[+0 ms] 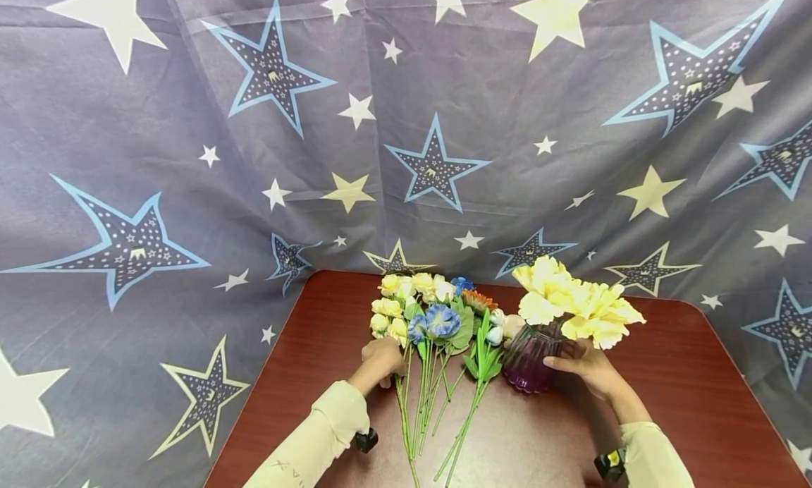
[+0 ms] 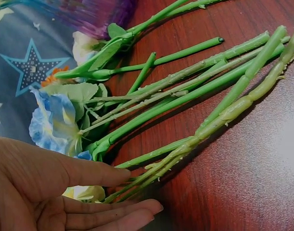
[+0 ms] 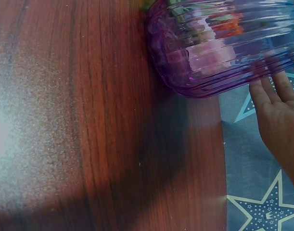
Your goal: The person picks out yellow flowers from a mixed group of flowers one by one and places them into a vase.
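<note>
My left hand (image 1: pixel 384 360) is at the left edge of a row of artificial flowers. In the left wrist view, the thumb and fairly straight fingers of this hand (image 2: pixel 65 192) lie either side of the thin stems (image 2: pixel 223 115) of a yellow flower spray (image 1: pixel 388 308), with a gap between them. My right hand (image 1: pixel 586 368) holds the side of a ribbed purple glass vase (image 1: pixel 531 357), thumb toward me. Large pale yellow flowers (image 1: pixel 599 312) stand in the vase. Against the glass in the right wrist view are the fingers (image 3: pixel 281 86); the thumb is mostly out of frame there.
Blue flowers (image 1: pixel 442 321), an orange flower (image 1: pixel 478 301) and white buds with green leaves (image 1: pixel 487 354) lie between the hands, stems toward me. The dark red table (image 1: pixel 685 375) ends at a star-patterned cloth (image 1: pixel 444 72) behind.
</note>
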Motion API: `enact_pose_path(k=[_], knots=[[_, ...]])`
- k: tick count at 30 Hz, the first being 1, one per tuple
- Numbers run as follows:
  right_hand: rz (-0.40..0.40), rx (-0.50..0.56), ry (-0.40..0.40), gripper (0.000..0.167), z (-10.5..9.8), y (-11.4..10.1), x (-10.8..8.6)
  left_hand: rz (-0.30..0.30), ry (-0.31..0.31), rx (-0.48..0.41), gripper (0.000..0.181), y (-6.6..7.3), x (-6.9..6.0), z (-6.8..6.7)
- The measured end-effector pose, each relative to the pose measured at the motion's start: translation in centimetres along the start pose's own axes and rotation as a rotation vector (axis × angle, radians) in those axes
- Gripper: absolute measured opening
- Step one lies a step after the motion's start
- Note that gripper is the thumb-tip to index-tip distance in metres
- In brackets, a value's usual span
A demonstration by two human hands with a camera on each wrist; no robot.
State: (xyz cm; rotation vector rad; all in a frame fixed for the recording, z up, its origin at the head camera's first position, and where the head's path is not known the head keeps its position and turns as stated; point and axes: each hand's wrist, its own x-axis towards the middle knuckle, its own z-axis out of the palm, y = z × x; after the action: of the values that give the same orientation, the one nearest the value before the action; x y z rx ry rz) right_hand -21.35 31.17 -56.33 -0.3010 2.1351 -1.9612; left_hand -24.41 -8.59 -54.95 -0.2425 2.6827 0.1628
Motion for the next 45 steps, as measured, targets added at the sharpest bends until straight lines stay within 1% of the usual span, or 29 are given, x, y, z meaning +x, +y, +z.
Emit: enact_pose_path(k=[3,6,13,17,22,27,33,35,41,43,45], knots=[[0.004,-0.004,0.000,0.026,0.0,0.0,-0.1,-0.005,-0.001,0.000,0.025,0.0,0.1,0.1],[0.011,-0.003,0.006,0.027,0.0,-0.1,-0.1,-0.005,-0.002,-0.022,0.026,-0.1,0.3,0.2],[0.026,0.020,0.012,0.028,0.1,-0.2,-0.2,0.009,-0.010,-0.105,0.027,-0.6,0.5,0.7],[0.012,0.027,0.001,0.028,0.1,-0.2,-0.2,0.017,0.014,-0.142,0.024,-0.9,0.5,1.1],[-0.007,0.039,0.005,0.034,0.1,-0.1,-0.1,0.038,0.038,-0.178,0.026,-1.2,0.2,1.4],[0.012,0.032,0.019,0.035,0.1,-0.1,-0.2,0.035,0.048,-0.213,0.027,-1.3,0.0,1.6],[0.042,0.014,0.046,0.035,0.2,-0.2,-0.3,0.049,0.065,-0.245,0.025,-1.5,-0.3,1.8],[0.047,0.007,0.053,0.035,0.2,-0.2,-0.3,0.056,0.075,-0.251,0.027,-1.6,-0.4,1.8],[0.033,0.012,0.049,0.033,0.1,0.0,-0.2,0.073,0.123,-0.294,0.047,-2.0,-0.6,1.9],[0.027,0.012,0.042,0.034,0.1,0.1,-0.2,0.076,0.134,-0.302,0.048,-2.2,-0.7,1.8],[0.024,0.008,0.037,0.034,0.1,0.1,-0.2,0.081,0.147,-0.308,0.043,-2.3,-0.7,1.6]])
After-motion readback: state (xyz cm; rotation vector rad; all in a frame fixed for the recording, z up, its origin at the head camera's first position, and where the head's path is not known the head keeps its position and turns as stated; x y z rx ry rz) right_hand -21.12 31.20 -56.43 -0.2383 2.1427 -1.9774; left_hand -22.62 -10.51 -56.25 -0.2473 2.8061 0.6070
